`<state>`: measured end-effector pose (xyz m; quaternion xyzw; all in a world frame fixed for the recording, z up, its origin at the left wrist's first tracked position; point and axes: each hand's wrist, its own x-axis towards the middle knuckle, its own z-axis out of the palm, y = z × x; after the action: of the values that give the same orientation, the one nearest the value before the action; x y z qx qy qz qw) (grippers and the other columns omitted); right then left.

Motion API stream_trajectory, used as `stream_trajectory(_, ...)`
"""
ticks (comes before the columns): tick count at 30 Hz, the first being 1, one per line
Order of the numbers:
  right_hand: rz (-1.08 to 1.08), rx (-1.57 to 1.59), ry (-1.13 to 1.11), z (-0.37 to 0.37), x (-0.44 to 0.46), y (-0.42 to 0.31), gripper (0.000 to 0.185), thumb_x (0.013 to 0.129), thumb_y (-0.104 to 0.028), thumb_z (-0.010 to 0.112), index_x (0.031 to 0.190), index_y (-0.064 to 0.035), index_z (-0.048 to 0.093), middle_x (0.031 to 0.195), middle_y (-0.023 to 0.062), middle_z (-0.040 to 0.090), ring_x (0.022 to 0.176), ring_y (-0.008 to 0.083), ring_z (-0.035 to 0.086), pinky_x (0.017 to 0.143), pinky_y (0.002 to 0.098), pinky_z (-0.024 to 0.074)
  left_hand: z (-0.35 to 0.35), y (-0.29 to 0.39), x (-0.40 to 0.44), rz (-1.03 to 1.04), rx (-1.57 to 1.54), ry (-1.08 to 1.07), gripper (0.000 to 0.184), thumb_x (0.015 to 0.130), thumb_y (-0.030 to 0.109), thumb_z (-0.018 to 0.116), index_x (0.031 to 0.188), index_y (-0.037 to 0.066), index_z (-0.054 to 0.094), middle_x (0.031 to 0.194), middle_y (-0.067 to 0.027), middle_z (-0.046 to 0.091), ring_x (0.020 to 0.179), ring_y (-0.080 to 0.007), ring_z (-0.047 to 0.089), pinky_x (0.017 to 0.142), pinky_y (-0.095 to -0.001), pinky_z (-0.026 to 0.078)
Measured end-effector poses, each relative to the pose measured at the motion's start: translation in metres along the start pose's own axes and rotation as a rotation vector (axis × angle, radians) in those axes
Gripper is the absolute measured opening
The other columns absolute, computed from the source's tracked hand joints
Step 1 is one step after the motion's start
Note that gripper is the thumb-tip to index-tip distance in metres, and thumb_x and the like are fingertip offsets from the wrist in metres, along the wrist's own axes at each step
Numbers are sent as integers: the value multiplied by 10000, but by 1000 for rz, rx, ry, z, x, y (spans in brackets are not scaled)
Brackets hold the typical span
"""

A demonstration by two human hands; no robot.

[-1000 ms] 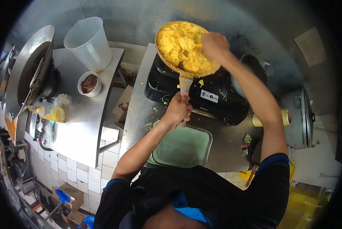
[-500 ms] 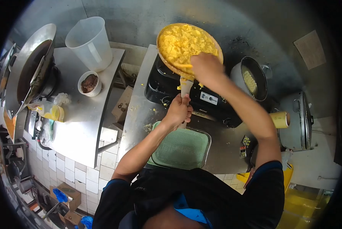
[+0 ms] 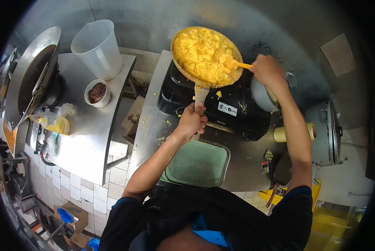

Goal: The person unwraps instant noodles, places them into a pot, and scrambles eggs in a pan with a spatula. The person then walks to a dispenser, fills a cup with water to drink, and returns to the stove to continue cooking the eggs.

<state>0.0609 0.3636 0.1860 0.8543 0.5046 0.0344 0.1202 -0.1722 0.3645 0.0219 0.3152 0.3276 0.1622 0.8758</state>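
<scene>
Scrambled egg (image 3: 202,54) fills a round pan (image 3: 240,76) with a pale handle, over a black gas stove (image 3: 214,111). My left hand (image 3: 192,119) is wrapped round the pan's handle. My right hand (image 3: 267,70), to the right of the pan, grips an orange spatula (image 3: 237,64) whose blade rests in the egg at the pan's right side. Bits of egg lie on the stove and on the metal counter (image 3: 147,125).
A green basket (image 3: 198,163) is in front of the stove. To the right are a pot (image 3: 262,94), a yellow roll (image 3: 281,134) and a large lidded pot (image 3: 321,134). The left table holds a clear jug (image 3: 97,52), a white tub (image 3: 97,93) and a wok (image 3: 24,83).
My right hand has moved right, from over the pan's front edge to beyond its right rim, with the spatula now showing in the egg. My left hand still holds the handle.
</scene>
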Motion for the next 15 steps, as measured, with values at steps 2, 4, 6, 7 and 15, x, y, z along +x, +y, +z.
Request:
stream_trajectory(2,-41,2,39,-26,-22,-11,208,817,-208,683,938,-38,682,957,200,664,928,367,644,787,462,515,0,0,1,-2,5,1,247,1010,343,422,998,97,415,640,32,337,497,-47,280,401,-206,232)
stream_trajectory(4,-115,15,126,-27,-36,-28,178,826,-205,668,837,-27,679,862,175,653,858,353,629,737,469,493,0,0,1,-9,17,-2,252,1009,350,423,994,99,412,639,33,334,497,-48,278,401,-206,233)
stream_trajectory(6,-184,90,60,-23,-41,-58,194,800,-222,699,829,-33,669,814,193,643,805,363,639,703,465,505,1,3,-1,-30,-1,-12,264,1009,359,420,989,96,409,635,32,331,497,-50,278,402,-207,237)
stream_trajectory(7,-267,116,67,-6,-34,-70,204,802,-218,697,826,-19,658,811,199,647,788,374,644,682,460,511,2,2,-1,-27,5,-11,264,1009,359,420,989,96,409,635,32,331,497,-50,278,402,-207,237)
stream_trajectory(15,-150,335,166,83,65,-104,184,831,-137,606,850,44,639,839,258,645,858,390,649,732,460,511,7,-11,5,69,15,49,288,1009,356,422,1014,68,433,637,24,362,485,-51,294,398,-214,257)
